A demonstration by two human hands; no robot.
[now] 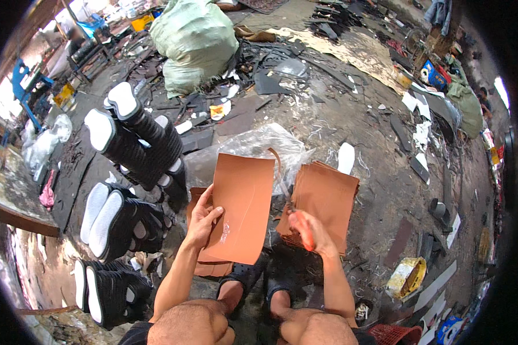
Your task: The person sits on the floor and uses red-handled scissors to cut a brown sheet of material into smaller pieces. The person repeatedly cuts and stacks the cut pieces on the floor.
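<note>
Surface: a dirty concrete floor point(380, 190), littered with dark scraps and pale shavings.
Near centre: a stack of brown sheets point(323, 198) is laid on the floor, with a smaller pile of brown sheets point(212, 268) to its left.
Behind the stacks: a crumpled clear plastic bag point(270, 144) is spread on the floor.
Left: bundles of black soles with white ends point(133, 141) are piled in rows from near to far.
Far centre: a bulging pale green sack point(193, 40) is stood among dark offcuts.
Near right: a yellow tin point(406, 277) is seen lying on its side.
Right: white strips point(421, 133) and one white sole piece point(346, 158) are scattered.
</note>
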